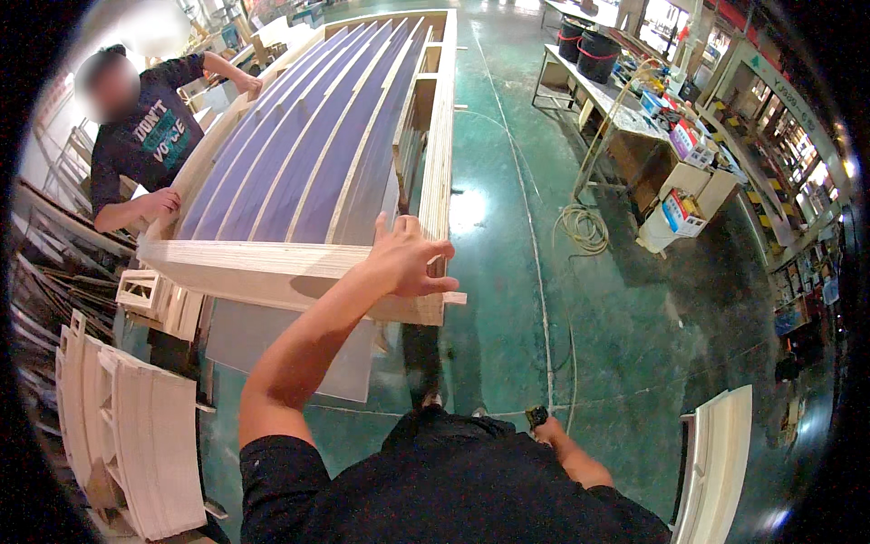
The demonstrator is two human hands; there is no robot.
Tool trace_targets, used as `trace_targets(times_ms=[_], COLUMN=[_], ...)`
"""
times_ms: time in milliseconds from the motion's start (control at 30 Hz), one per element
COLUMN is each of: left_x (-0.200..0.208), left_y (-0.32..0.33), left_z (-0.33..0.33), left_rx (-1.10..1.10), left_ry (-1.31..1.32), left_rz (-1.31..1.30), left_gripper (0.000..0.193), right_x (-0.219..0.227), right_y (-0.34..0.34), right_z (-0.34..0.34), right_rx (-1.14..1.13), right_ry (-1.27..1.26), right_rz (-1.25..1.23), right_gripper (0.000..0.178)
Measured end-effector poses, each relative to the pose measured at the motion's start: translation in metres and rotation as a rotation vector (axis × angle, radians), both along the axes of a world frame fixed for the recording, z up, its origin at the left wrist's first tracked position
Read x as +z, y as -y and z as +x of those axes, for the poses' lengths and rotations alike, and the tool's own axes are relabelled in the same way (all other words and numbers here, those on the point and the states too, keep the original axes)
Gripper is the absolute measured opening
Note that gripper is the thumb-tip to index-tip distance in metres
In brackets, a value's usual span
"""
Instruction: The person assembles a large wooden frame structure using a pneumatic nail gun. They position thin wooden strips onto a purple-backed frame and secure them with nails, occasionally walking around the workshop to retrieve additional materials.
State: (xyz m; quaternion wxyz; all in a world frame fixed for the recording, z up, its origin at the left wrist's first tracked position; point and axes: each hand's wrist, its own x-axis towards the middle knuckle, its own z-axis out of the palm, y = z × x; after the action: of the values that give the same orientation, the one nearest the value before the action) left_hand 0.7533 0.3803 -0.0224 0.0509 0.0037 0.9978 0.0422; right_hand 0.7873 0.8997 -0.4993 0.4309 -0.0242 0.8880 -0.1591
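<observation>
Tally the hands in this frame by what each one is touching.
Hands on the long wooden frame: 3, namely the left hand at its near corner and a co-worker's two hands on its far side.
Hands on a small dark object: 1, the right hand.
Total: 4

Glossy green floor (pixel 507 299), cluttered workbench (pixel 607 95), coiled hose (pixel 584 227)
</observation>
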Motion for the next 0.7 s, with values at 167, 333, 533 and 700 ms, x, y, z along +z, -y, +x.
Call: trace_targets(times_ms=[167,333,533,700], left_x=[-0.004,-0.009,-0.01,-0.022], left_y=[0.006,0.001,-0.008,-0.001], left_z=[0.012,0.011,0.014,0.017], left_rx=[-0.008,-0.026,0.048,0.028], left_ry=[0.029,-0.005,0.034,-0.036], left_rz=[-0.112,-0.098,-0.093,-0.13], left_gripper=[0.072,0.075,0.074,0.068], right_x=[-0.037,-0.077,-0.048,-0.013], right_y=[0.013,-0.01,-0.001,0.004], right_z=[-0.013,-0.015,0.006,0.025], right_rx=[0.125,-0.172,-0.133,-0.025], right_ry=[-0.25,-0.034,-0.079,-0.114], right_rz=[-0.12,-0.146,-0.149,-0.122], right_gripper=[0.021,0.019,0.016,0.023])
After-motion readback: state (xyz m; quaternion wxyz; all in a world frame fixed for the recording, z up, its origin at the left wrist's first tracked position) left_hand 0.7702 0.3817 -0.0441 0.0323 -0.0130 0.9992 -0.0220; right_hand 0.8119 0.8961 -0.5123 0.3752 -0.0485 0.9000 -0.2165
